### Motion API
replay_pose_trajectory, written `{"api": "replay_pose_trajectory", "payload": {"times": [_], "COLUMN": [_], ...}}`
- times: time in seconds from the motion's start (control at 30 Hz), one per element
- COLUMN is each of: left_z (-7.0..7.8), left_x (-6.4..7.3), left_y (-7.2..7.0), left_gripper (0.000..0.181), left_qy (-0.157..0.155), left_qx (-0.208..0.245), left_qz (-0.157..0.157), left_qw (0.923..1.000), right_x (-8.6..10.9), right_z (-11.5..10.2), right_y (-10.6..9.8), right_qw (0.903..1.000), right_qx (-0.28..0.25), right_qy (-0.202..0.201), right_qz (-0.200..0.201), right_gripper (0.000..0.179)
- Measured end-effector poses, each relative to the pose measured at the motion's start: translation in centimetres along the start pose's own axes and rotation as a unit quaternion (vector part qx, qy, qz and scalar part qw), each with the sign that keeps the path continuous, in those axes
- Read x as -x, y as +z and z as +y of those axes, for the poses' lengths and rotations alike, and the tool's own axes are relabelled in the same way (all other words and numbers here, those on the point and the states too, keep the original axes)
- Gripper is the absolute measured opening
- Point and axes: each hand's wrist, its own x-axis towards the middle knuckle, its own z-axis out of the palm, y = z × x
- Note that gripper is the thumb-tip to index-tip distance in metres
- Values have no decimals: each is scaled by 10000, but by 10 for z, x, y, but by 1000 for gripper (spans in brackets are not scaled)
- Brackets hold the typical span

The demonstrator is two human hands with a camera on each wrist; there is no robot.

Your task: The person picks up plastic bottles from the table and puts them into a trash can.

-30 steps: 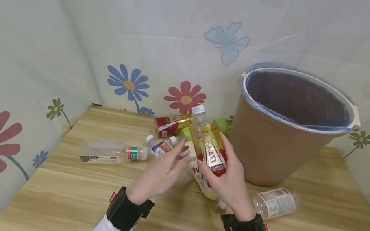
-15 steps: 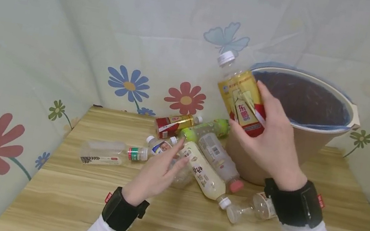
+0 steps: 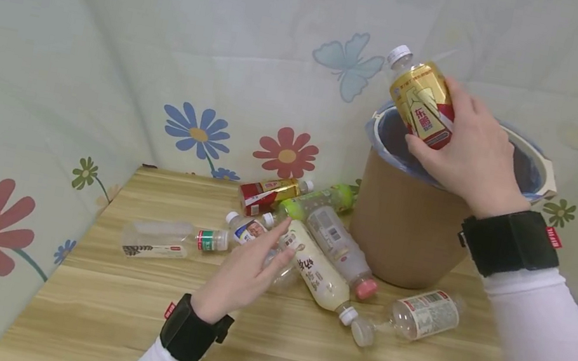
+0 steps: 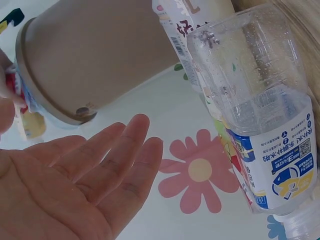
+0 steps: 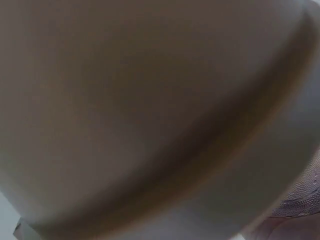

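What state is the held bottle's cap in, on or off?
On: a white cap covers the neck of the gold-and-red bottle in the right hand.

1. Bin (image 3: pixel 401 233) stands on the counter (image 3: pixel 104 309), right of centre, before the backdrop (image 3: pixel 241 56).
2. Held bottle (image 3: pixel 420 104) is above the bin's mouth, in the right hand (image 3: pixel 476 152).
3. Bottle cluster (image 3: pixel 316 270) lies left of the bin, behind and right of the left hand (image 3: pixel 240 275).
4. Leftmost bottle (image 3: pixel 158 228) lies left of that cluster.
5. Rightmost counter bottle (image 3: pixel 429 315) lies before the bin.
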Motion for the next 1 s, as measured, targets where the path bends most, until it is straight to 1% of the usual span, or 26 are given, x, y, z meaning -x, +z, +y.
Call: {"api": "replay_pose_trajectory", "payload": {"times": [0.17, 0.27, 0.4, 0.5, 0.57, 0.63, 0.7, 0.77, 0.83, 0.93, 1.0], "left_z": [-1, -1, -3, -4, -5, -6, -6, -8, -12, -19, -25], "left_x": [1, 2, 3, 2, 3, 3, 4, 4, 3, 4, 5], "left_y": [0, 0, 0, -1, -2, -4, -7, -9, -13, -21, -29], "left_gripper": [63, 63, 61, 60, 59, 57, 54, 51, 48, 42, 38], "left_qy": [-1, -5, -21, -7, 64, 204, 394, 604, 793, 987, 1028], "left_qx": [-52, -29, 15, -36, -125, -230, -400, -668, -978, -1373, -1505], "left_qz": [37, 46, 78, 89, 139, 283, 520, 812, 1062, 1286, 1331], "left_qw": [10000, 10000, 10000, 10000, 9998, 9991, 9971, 9926, 9863, 9772, 9742], "right_x": [-2, 2, 11, 20, 25, 30, 35, 40, 45, 56, 64], "right_z": [14, 18, 18, 15, 11, 6, 2, -4, -10, -19, -25], "right_y": [6, 12, 19, 23, 25, 27, 30, 34, 39, 47, 54], "right_qw": [9998, 9998, 9999, 9999, 9996, 9986, 9967, 9932, 9875, 9731, 9621], "right_qx": [147, 105, 20, -72, -164, -252, -353, -509, -747, -1225, -1518], "right_qy": [72, 72, 8, -84, -209, -374, -579, -813, -1041, -1407, -1630], "right_qz": [-109, -159, -156, -15, 121, 269, 447, 660, 917, 1353, 1574], "right_gripper": [82, 75, 63, 55, 50, 45, 40, 35, 30, 24, 22]}}
